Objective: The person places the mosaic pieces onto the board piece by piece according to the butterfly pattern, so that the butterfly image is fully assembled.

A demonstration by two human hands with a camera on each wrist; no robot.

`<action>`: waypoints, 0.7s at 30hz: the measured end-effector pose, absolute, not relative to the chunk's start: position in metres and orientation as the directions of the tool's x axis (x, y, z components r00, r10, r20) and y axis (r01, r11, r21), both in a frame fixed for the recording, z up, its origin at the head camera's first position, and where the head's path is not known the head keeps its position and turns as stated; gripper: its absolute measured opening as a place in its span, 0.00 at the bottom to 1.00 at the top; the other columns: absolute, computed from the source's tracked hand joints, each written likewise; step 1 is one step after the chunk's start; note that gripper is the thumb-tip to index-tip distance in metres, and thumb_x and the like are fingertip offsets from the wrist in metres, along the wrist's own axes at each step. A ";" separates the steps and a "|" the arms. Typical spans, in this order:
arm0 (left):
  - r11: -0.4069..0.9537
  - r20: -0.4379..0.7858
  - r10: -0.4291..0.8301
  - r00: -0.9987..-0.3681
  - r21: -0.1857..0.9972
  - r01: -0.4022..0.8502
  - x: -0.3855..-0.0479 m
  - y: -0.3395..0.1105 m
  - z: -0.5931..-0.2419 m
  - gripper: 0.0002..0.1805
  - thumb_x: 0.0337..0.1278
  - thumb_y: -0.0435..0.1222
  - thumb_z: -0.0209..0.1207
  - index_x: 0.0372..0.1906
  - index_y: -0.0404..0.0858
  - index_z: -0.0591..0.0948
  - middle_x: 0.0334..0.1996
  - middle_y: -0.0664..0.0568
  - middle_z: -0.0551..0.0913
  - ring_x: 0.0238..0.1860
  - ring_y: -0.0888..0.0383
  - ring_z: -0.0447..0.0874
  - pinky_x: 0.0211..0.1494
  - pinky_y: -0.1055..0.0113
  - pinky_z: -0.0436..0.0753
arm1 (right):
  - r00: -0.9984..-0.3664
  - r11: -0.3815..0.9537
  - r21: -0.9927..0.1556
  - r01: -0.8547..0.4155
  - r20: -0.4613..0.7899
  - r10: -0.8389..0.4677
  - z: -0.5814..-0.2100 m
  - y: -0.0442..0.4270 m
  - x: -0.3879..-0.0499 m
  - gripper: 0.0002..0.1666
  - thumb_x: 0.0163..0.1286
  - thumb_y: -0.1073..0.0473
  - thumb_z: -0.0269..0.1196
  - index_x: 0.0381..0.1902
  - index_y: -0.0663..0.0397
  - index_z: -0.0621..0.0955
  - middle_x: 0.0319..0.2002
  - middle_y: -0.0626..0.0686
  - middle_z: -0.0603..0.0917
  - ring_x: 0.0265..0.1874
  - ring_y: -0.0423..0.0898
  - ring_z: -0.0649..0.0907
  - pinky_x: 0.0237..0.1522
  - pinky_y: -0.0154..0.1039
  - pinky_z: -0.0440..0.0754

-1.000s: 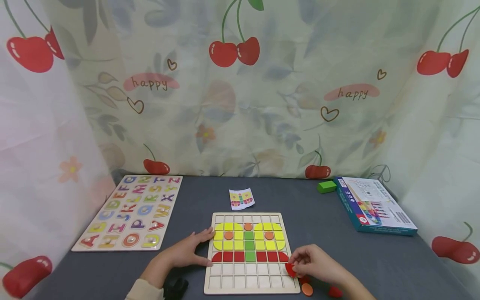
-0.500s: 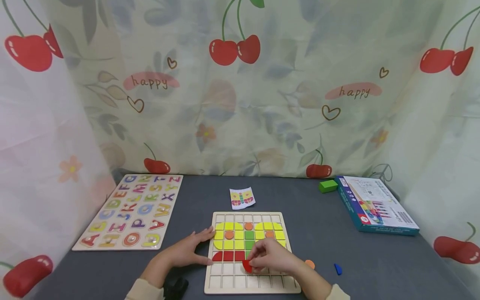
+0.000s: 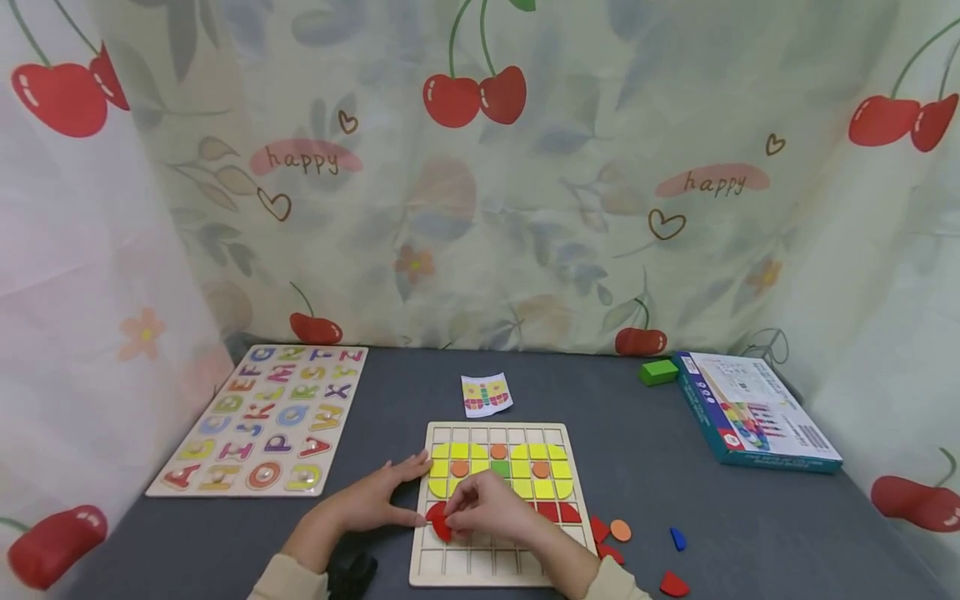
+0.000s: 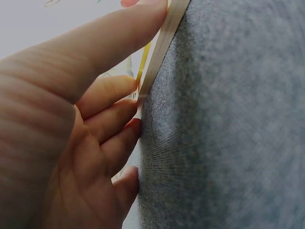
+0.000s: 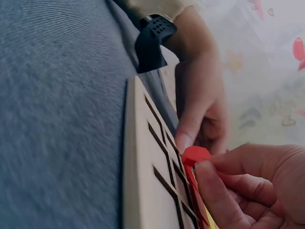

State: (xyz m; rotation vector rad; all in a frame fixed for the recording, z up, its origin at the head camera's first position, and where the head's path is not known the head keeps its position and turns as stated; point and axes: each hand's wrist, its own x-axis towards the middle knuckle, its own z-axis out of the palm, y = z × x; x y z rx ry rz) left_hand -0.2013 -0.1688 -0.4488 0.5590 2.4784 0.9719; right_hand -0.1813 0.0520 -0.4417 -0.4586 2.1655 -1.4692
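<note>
A wooden grid board [image 3: 468, 565] carries yellow, green, orange and red flat tiles in its upper rows. My right hand [image 3: 491, 508] pinches a red tile [image 3: 441, 527] between thumb and fingertips, over the left end of the board just below the red row. In the right wrist view that red tile [image 5: 195, 155] is held up at the board's surface. My left hand [image 3: 378, 498] rests along the board's left edge, fingers spread and thumb at the edge. The left wrist view shows its fingers [image 4: 112, 93] touching the board's side. Part of the red row is hidden behind my right hand.
Right of the board lie several loose red tiles [image 3: 674, 584], an orange disc [image 3: 620, 530] and a blue piece [image 3: 678, 539]. A butterfly pattern card [image 3: 486, 395] lies behind. A letter puzzle [image 3: 262, 425] is at left; a box [image 3: 757, 412] and green block [image 3: 658, 372] at right.
My right hand has carried the red tile from the board's right edge leftward across to its left side. The loose pieces at right are uncovered. My left hand has stayed in place.
</note>
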 end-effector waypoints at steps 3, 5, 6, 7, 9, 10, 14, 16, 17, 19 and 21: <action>0.678 -0.236 0.502 -0.832 0.705 0.209 -0.202 -0.168 -0.449 0.45 0.44 0.53 0.66 0.69 0.47 0.63 0.72 0.49 0.56 0.74 0.42 0.45 0.71 0.38 0.46 | -0.837 0.386 -0.922 -0.037 -0.183 -0.516 -0.446 0.047 -0.179 0.04 0.57 0.64 0.67 0.29 0.61 0.84 0.23 0.51 0.84 0.18 0.39 0.81 0.26 0.30 0.82; 0.681 -0.242 0.496 -0.834 0.704 0.201 -0.202 -0.168 -0.449 0.44 0.45 0.53 0.66 0.69 0.47 0.63 0.72 0.49 0.57 0.74 0.41 0.45 0.71 0.38 0.47 | -0.841 0.401 -0.913 -0.067 -0.165 -0.516 -0.447 0.045 -0.178 0.04 0.56 0.64 0.67 0.28 0.61 0.84 0.22 0.50 0.83 0.17 0.38 0.81 0.25 0.29 0.81; 0.681 -0.243 0.494 -0.834 0.705 0.198 -0.202 -0.167 -0.450 0.44 0.45 0.53 0.66 0.69 0.47 0.64 0.72 0.49 0.57 0.74 0.42 0.45 0.71 0.38 0.47 | -0.842 0.407 -0.910 -0.081 -0.156 -0.516 -0.448 0.044 -0.177 0.04 0.56 0.64 0.67 0.28 0.61 0.84 0.21 0.50 0.83 0.17 0.38 0.80 0.24 0.29 0.81; 0.681 -0.244 0.493 -0.835 0.706 0.196 -0.203 -0.167 -0.450 0.44 0.45 0.53 0.66 0.69 0.47 0.63 0.72 0.49 0.57 0.74 0.42 0.45 0.71 0.38 0.46 | -0.844 0.414 -0.905 -0.096 -0.147 -0.515 -0.448 0.043 -0.177 0.04 0.56 0.64 0.67 0.28 0.61 0.84 0.20 0.50 0.83 0.16 0.38 0.80 0.24 0.28 0.80; 0.680 -0.243 0.493 -0.835 0.706 0.196 -0.203 -0.167 -0.450 0.44 0.45 0.53 0.66 0.69 0.47 0.63 0.72 0.49 0.57 0.74 0.42 0.45 0.71 0.38 0.46 | -0.852 0.429 -0.897 -0.109 -0.138 -0.504 -0.448 0.041 -0.175 0.03 0.56 0.64 0.68 0.27 0.59 0.84 0.19 0.48 0.82 0.16 0.37 0.79 0.22 0.27 0.79; 0.679 -0.243 0.494 -0.835 0.707 0.196 -0.203 -0.167 -0.450 0.44 0.45 0.53 0.66 0.69 0.46 0.63 0.72 0.49 0.57 0.74 0.42 0.45 0.71 0.38 0.46 | -0.856 0.435 -0.893 -0.112 -0.136 -0.499 -0.447 0.040 -0.174 0.04 0.56 0.63 0.68 0.26 0.58 0.84 0.19 0.48 0.81 0.15 0.37 0.79 0.22 0.27 0.79; 0.679 -0.245 0.493 -0.835 0.708 0.193 -0.202 -0.167 -0.449 0.44 0.46 0.53 0.65 0.70 0.46 0.63 0.72 0.49 0.56 0.74 0.42 0.45 0.71 0.37 0.46 | -0.870 0.465 -0.877 -0.118 -0.135 -0.475 -0.445 0.037 -0.172 0.04 0.56 0.62 0.68 0.24 0.55 0.84 0.17 0.46 0.79 0.14 0.36 0.76 0.18 0.25 0.74; 0.679 -0.245 0.491 -0.836 0.709 0.191 -0.202 -0.167 -0.449 0.44 0.46 0.53 0.65 0.70 0.46 0.63 0.72 0.49 0.56 0.74 0.41 0.44 0.70 0.37 0.46 | -0.872 0.469 -0.874 -0.125 -0.129 -0.472 -0.445 0.036 -0.171 0.04 0.56 0.62 0.68 0.24 0.56 0.84 0.17 0.46 0.79 0.13 0.36 0.75 0.17 0.24 0.73; 0.680 -0.247 0.489 -0.836 0.708 0.189 -0.202 -0.167 -0.449 0.44 0.46 0.53 0.65 0.70 0.47 0.63 0.72 0.49 0.56 0.74 0.41 0.44 0.70 0.37 0.46 | -0.873 0.470 -0.873 -0.130 -0.125 -0.472 -0.445 0.036 -0.171 0.04 0.56 0.62 0.68 0.24 0.56 0.84 0.17 0.46 0.79 0.13 0.36 0.75 0.17 0.24 0.72; 0.682 -0.249 0.486 -0.838 0.708 0.185 -0.201 -0.167 -0.448 0.44 0.45 0.53 0.65 0.70 0.47 0.63 0.72 0.49 0.56 0.74 0.40 0.44 0.70 0.36 0.46 | -0.866 0.454 -0.882 -0.126 -0.125 -0.484 -0.445 0.036 -0.170 0.03 0.56 0.63 0.68 0.25 0.58 0.84 0.18 0.47 0.81 0.14 0.36 0.76 0.18 0.24 0.74; 0.683 -0.249 0.483 -0.839 0.707 0.183 -0.201 -0.166 -0.448 0.44 0.45 0.53 0.65 0.70 0.47 0.63 0.72 0.49 0.56 0.73 0.40 0.44 0.70 0.36 0.46 | -0.859 0.440 -0.889 -0.127 -0.124 -0.498 -0.446 0.036 -0.169 0.03 0.56 0.64 0.67 0.26 0.59 0.85 0.19 0.48 0.82 0.14 0.37 0.77 0.19 0.25 0.76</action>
